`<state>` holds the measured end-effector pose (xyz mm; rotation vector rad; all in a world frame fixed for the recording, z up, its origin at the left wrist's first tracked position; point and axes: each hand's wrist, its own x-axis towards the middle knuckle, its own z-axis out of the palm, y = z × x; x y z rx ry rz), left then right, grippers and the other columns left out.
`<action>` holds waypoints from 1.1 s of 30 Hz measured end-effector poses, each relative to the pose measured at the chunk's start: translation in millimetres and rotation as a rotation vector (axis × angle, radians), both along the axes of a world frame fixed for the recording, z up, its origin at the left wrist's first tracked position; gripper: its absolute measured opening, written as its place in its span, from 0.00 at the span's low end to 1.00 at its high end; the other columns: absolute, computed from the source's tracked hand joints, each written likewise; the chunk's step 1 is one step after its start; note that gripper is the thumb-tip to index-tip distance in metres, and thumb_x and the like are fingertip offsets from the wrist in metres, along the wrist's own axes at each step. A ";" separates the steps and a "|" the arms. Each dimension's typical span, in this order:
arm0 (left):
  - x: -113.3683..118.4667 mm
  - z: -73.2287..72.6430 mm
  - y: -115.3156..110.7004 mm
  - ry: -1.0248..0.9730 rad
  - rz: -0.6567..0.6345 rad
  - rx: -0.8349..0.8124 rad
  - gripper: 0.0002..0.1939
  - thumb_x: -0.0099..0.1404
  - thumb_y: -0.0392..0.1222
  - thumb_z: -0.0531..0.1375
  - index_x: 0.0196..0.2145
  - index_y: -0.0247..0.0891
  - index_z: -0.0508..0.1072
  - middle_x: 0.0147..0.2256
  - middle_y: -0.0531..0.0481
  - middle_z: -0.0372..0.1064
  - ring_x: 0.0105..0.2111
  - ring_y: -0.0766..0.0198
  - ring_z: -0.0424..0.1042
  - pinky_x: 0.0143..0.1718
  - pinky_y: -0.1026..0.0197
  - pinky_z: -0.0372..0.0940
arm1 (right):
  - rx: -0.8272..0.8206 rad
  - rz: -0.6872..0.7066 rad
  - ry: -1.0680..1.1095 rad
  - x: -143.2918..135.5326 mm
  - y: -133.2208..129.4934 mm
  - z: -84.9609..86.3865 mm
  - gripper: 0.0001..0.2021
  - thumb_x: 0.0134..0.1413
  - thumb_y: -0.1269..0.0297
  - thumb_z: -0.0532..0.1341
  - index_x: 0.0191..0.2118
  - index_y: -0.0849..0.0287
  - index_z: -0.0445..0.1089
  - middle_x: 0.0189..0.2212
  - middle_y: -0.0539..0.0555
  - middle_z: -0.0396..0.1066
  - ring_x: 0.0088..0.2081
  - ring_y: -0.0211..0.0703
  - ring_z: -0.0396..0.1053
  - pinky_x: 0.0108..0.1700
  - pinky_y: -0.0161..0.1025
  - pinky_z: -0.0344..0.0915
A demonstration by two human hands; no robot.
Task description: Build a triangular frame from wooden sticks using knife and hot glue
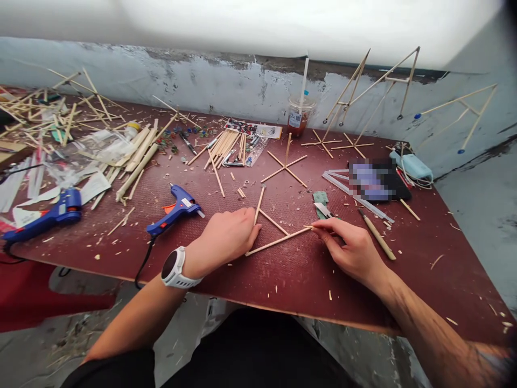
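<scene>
Wooden A-frame (274,222) lies between left fingers (243,216) clasping one leg (259,204) and right fingers (338,227) pinching the other.

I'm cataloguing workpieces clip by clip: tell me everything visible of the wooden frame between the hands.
The wooden frame looks like a letter A made of three slim, pale sticks: two legs meeting in a corner near the left thumb, joined by a shorter crossbar. The right hand pinches one leg's end; the left hand covers part of the other, whose far tip looks greyish. It is over the reddish-brown tabletop; whether it lies fully flat is unclear.
</scene>
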<state>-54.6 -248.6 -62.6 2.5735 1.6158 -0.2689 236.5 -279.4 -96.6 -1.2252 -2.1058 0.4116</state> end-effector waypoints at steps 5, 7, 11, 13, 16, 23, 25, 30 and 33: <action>-0.6 4.1 -1.7 -0.045 -0.052 -0.038 0.16 0.79 0.44 0.47 0.42 0.34 0.71 0.39 0.38 0.79 0.38 0.48 0.81 0.38 0.53 0.69 | -0.054 -0.042 0.038 -0.1 -1.0 -1.4 0.07 0.69 0.62 0.63 0.46 0.56 0.77 0.39 0.55 0.84 0.36 0.45 0.83 0.35 0.38 0.78; -2.7 4.7 -0.3 -0.072 -0.060 -0.037 0.16 0.79 0.44 0.47 0.42 0.35 0.71 0.40 0.38 0.79 0.38 0.48 0.81 0.38 0.53 0.69 | -0.088 -0.061 0.078 0.4 -0.6 0.0 0.07 0.69 0.60 0.63 0.44 0.56 0.77 0.36 0.54 0.83 0.34 0.45 0.82 0.33 0.37 0.78; -5.0 0.0 3.9 -0.113 -0.068 -0.038 0.15 0.80 0.45 0.48 0.43 0.35 0.71 0.42 0.40 0.79 0.39 0.51 0.81 0.37 0.55 0.68 | -0.160 -0.081 0.148 -0.2 -0.8 5.2 0.08 0.67 0.57 0.65 0.42 0.56 0.77 0.35 0.54 0.83 0.32 0.44 0.82 0.31 0.36 0.76; -6.5 0.0 3.1 -0.135 -0.036 -0.026 0.15 0.80 0.46 0.49 0.45 0.35 0.71 0.44 0.41 0.79 0.42 0.51 0.80 0.39 0.56 0.68 | -0.183 -0.082 0.156 -1.1 -1.4 7.5 0.09 0.66 0.56 0.66 0.41 0.56 0.78 0.34 0.54 0.84 0.32 0.44 0.82 0.30 0.35 0.75; -18.7 7.5 -6.8 -0.124 0.057 0.078 0.15 0.80 0.47 0.51 0.50 0.34 0.71 0.47 0.39 0.78 0.45 0.50 0.80 0.41 0.55 0.69 | -0.202 -0.076 0.162 -2.1 -1.9 8.0 0.10 0.66 0.54 0.66 0.40 0.55 0.77 0.34 0.53 0.84 0.32 0.44 0.82 0.29 0.34 0.75; -94.7 12.2 -34.3 0.042 0.473 0.316 0.27 0.76 0.49 0.54 0.63 0.24 0.66 0.54 0.24 0.70 0.53 0.32 0.74 0.49 0.41 0.71 | -0.267 -0.062 0.224 -3.6 -1.4 -1.0 0.10 0.65 0.54 0.68 0.44 0.54 0.79 0.38 0.52 0.85 0.37 0.45 0.84 0.37 0.36 0.79; -110.6 2.7 -30.8 0.028 0.484 0.214 0.28 0.77 0.51 0.52 0.63 0.23 0.66 0.53 0.23 0.70 0.52 0.30 0.75 0.47 0.40 0.71 | -0.267 -0.057 0.217 -4.7 -1.5 -1.5 0.09 0.65 0.55 0.68 0.44 0.54 0.80 0.38 0.52 0.85 0.36 0.44 0.83 0.36 0.36 0.78; -128.0 -14.3 -15.1 -0.089 0.458 0.157 0.24 0.77 0.46 0.51 0.58 0.22 0.69 0.50 0.27 0.73 0.53 0.36 0.76 0.56 0.42 0.68 | -0.287 -0.066 0.238 -5.0 -1.7 0.0 0.11 0.65 0.53 0.68 0.42 0.55 0.81 0.37 0.53 0.85 0.35 0.45 0.82 0.35 0.37 0.76; -129.5 -7.6 -17.7 -0.196 0.528 0.205 0.23 0.76 0.43 0.48 0.58 0.23 0.70 0.52 0.28 0.73 0.53 0.39 0.75 0.58 0.40 0.67 | -0.372 -0.063 0.326 -3.4 -2.1 -0.5 0.13 0.66 0.51 0.66 0.45 0.55 0.80 0.40 0.55 0.85 0.33 0.43 0.81 0.34 0.37 0.76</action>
